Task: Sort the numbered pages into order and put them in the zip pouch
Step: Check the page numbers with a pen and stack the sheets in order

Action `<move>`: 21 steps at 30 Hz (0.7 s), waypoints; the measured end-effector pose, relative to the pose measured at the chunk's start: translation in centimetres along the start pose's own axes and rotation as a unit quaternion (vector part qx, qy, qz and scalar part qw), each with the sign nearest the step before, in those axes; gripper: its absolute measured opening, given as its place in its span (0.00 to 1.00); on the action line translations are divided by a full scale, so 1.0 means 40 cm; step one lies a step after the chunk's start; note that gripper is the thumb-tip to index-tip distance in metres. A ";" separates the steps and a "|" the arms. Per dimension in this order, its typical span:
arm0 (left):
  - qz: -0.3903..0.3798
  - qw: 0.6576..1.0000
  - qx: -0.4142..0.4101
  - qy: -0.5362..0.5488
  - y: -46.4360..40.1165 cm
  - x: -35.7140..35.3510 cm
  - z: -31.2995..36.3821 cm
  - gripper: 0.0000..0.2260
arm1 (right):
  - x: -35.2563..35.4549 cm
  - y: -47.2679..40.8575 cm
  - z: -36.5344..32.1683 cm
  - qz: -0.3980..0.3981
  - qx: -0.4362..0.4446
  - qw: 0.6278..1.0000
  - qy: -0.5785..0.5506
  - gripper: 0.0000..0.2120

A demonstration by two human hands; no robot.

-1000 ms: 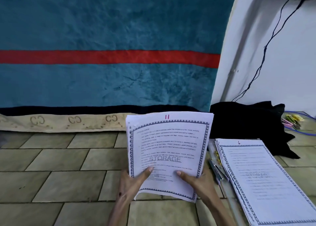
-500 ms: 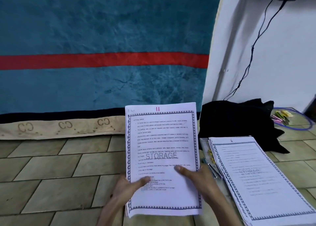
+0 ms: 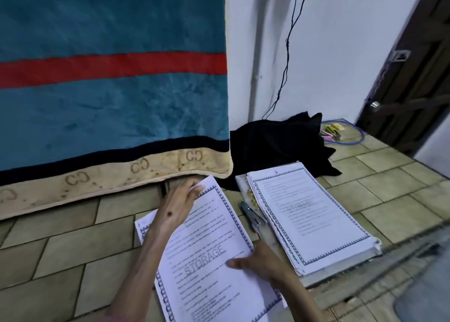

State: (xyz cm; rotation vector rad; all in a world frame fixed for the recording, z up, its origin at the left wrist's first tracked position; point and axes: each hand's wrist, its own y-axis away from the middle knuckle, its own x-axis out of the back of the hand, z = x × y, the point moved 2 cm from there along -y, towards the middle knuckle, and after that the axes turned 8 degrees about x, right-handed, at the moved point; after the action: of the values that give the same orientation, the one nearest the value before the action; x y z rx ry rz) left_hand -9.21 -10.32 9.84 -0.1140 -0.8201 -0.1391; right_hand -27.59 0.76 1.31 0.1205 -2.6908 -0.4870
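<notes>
Step, by guess: peel top sheet off held pages, centre-bottom of frame.
L hand pinches top corner; R hand grips right edge, thumb on top.
Tip: lift one sheet only, check no.
Sorted stack right-centre, "6" on top.
Paper thin, limp, printed borders.
Pouch not identifiable.

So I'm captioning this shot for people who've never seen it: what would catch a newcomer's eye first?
The big teal blanket with its red stripe, hanging at left. Below it, the left hand and right hand hold a bordered page marked STORAGE over the tiled floor, with a second stack of pages lying to the right.
</notes>
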 end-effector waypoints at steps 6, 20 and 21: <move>0.032 0.999 -0.006 0.007 -0.013 0.004 0.014 0.08 | 0.081 0.031 -0.064 -0.105 0.049 0.983 0.141 0.14; -0.018 0.998 0.037 -0.037 -0.021 0.022 0.024 0.09 | 0.118 -0.195 -0.058 0.135 0.054 0.909 0.390 0.07; -0.021 0.998 0.039 -0.035 -0.020 0.025 0.024 0.09 | 0.131 -0.194 -0.071 0.140 0.076 0.938 0.309 0.03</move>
State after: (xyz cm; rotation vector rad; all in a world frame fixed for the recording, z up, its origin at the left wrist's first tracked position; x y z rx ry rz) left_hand -9.37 -11.05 11.28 -0.0289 -0.8975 -0.1438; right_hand -31.13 -8.20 2.96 -0.0606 -2.0729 -0.1181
